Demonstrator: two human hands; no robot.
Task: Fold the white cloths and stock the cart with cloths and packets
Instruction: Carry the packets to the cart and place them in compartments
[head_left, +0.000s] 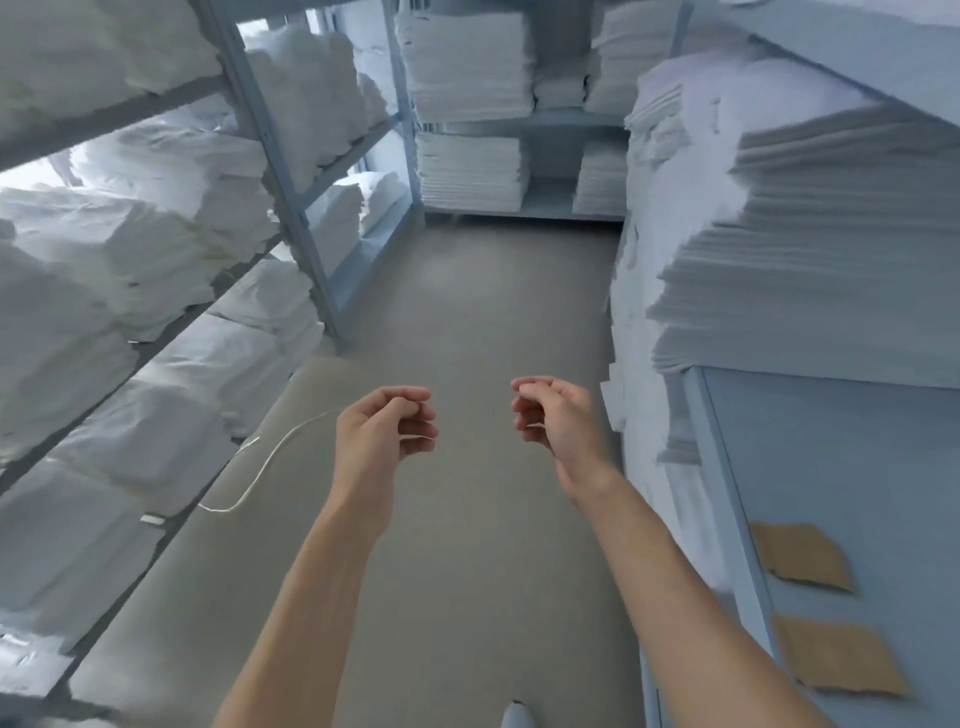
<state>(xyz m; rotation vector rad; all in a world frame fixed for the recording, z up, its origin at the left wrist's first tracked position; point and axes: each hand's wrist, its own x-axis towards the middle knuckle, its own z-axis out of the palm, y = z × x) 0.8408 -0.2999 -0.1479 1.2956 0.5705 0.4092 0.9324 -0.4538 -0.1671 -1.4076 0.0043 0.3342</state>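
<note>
Flanking empty hands: stacked cloths.

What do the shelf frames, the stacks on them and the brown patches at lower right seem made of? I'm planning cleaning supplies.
Shelf frames: likely painted metal, with a smooth pale grey-blue finish and thin straight uprights. Stacks: white woven cloth, seemingly matte, showing soft layered folded edges. Brown patches: probably cardboard or kraft paper, flat, dull tan, with ragged edges. Blur leaves textures uncertain.

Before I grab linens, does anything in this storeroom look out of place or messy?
A thin white cord lies loose on the floor beside the left shelving. Two torn brown cardboard pieces lie on the blue surface at right. The stacked cloths look tidy.
</note>
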